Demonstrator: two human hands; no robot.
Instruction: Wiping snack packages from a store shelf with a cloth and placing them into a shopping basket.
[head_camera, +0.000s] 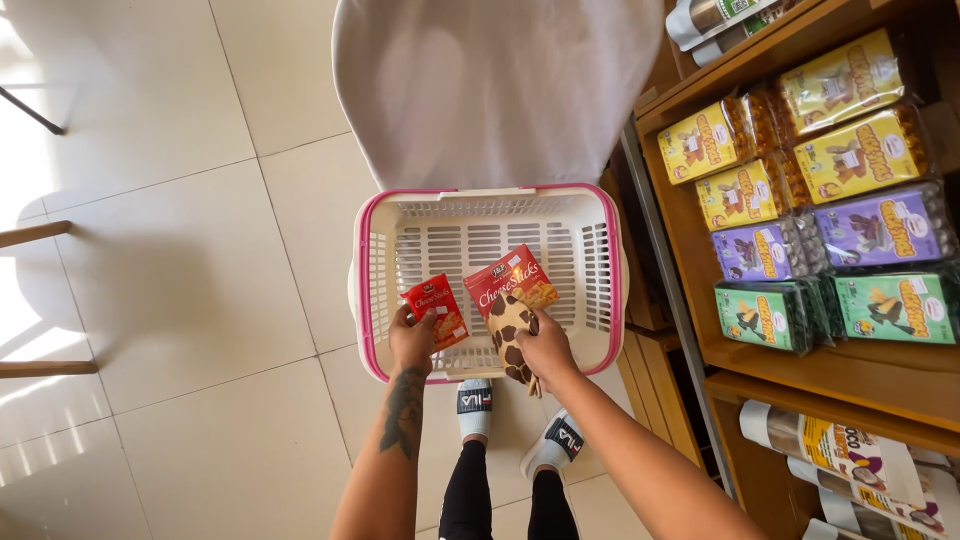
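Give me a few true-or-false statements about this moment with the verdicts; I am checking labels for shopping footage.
1. The left hand holds a small red snack packet over the basket. True.
2. The white basket with a pink rim is full of goods. False: its slatted bottom shows bare, and the only packets over it are those in the hands.
3. The right hand holds a larger red snack packet together with a brown-spotted pouch. True.
4. The wooden shelf stands to the person's left. False: it is on the person's right, stacked with yellow, purple and green snack packs.
5. The person is barefoot. False: white slides show below the basket.
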